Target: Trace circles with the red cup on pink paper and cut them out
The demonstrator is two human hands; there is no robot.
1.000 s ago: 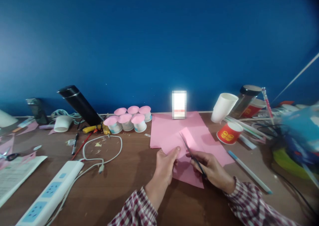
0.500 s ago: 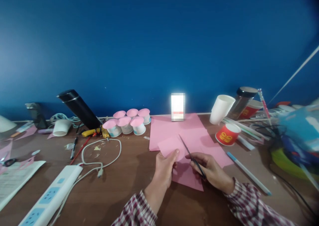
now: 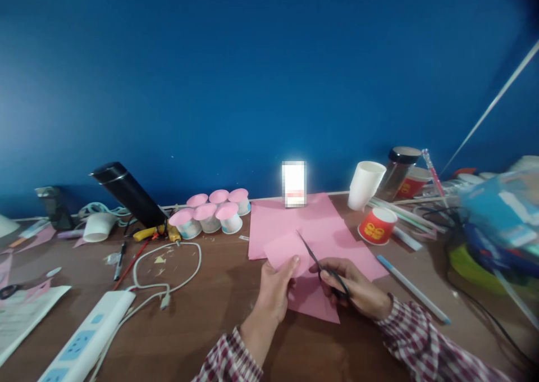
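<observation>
Left hand: pinching pink sheet at 6 o'clock edge, centre desk | Right hand: closed on scissors, blades at sheet's 3 o'clock edge | Risk: thumb near blades; loose paper may shift, skewing cut.

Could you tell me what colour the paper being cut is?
Pink; the paper shows clearly in the head view.

A brown wooden table carries pink paper sheets, paper cups and a power strip.
</observation>
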